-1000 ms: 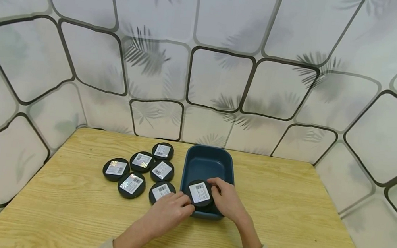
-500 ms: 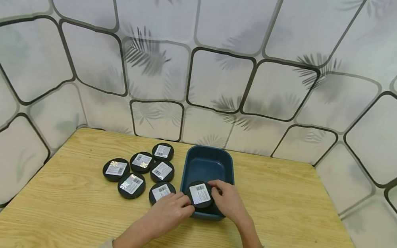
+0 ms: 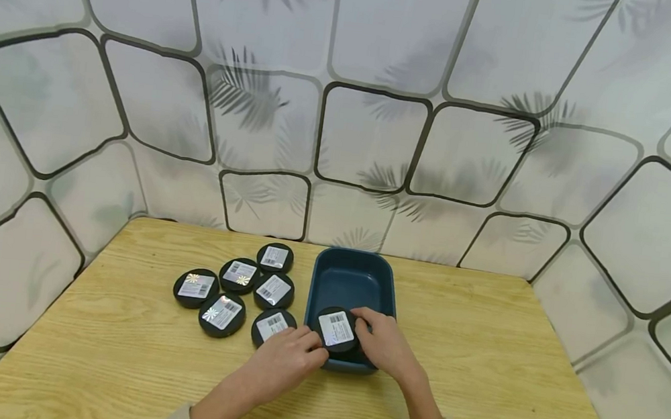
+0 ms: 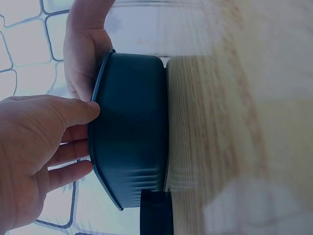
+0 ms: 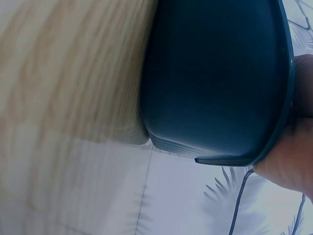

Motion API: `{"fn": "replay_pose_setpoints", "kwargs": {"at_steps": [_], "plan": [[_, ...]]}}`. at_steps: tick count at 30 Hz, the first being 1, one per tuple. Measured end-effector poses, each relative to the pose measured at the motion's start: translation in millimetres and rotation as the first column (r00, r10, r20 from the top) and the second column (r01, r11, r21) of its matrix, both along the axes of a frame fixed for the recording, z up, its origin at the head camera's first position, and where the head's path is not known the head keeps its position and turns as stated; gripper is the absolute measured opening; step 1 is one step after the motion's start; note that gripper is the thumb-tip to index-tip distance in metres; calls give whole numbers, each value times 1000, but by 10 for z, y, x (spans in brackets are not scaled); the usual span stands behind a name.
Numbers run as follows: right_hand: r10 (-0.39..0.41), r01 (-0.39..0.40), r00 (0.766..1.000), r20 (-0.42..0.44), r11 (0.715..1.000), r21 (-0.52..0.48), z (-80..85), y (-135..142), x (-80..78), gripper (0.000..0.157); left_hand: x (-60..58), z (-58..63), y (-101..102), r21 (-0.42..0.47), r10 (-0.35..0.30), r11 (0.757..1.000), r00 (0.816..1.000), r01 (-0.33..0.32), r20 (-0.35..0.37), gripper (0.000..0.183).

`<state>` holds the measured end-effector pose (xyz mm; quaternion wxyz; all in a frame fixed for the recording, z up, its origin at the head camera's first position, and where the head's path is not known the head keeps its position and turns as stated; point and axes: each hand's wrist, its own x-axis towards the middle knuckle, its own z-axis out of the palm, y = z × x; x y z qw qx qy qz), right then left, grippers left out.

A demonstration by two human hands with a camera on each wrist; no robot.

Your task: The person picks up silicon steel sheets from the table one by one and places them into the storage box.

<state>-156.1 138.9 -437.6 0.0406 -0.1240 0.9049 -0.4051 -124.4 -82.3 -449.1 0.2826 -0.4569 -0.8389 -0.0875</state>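
Note:
A round, flat black tub with a white label (image 3: 336,329) sits in the near end of the dark blue bin (image 3: 352,289). My left hand (image 3: 284,360) holds its left edge, at the bin's left rim. From the right, my right hand (image 3: 386,342) grips the tub's other edge with curled fingers. In the left wrist view my left thumb (image 4: 85,111) touches the bin's rim, with the fingers behind it; the bin wall hides the tub there. The right wrist view shows only part of my right hand (image 5: 288,156) at the rim.
Several more labelled black tubs (image 3: 222,314) lie left of the bin on the wooden table (image 3: 467,357). One tub (image 3: 272,325) stands close to the bin's left wall, partly behind my left hand. A patterned curtain (image 3: 372,139) surrounds the table's back and sides.
The tub between my hands has turned slightly, its label now a little differently angled. Both hands stay almost in place, and the tubs on the table have not moved.

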Motion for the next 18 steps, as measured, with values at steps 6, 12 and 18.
{"fn": "replay_pose_setpoints", "kwargs": {"at_steps": [6,12,18], "plan": [[26,-24,999,-28,997,70,-15,-10,-12,30,2,-6,-4,6,-3,1000,1000,3,0,14],[36,-29,997,-69,995,94,-27,-12,-15,27,5,-16,-6,5,-1,1000,1000,1,1,15],[42,-35,996,-81,995,94,-10,-5,-3,26,11,-24,-9,5,0,1000,1000,0,2,15]]}}
